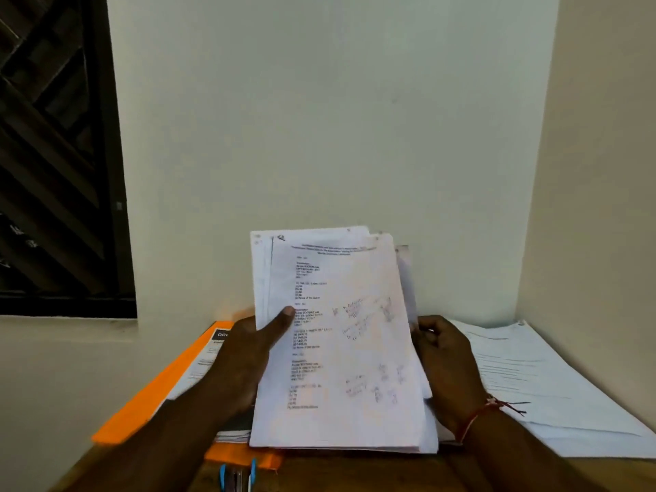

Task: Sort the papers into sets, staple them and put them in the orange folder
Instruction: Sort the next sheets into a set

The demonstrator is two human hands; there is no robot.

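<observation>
A stack of printed papers was held upright over the table, probably so that the front page could be read and the sheets squared for sorting. The left edge was gripped by the left hand, thumb pressed on the front page. The right edge was pinched by the curled right hand, seemingly to separate the rear sheets. The orange folder lay at the left, partly hidden behind that arm and the stack. Loose sheets lay at the right. A blue stapler was cut off by the bottom edge — the print was too blurred to be read.
</observation>
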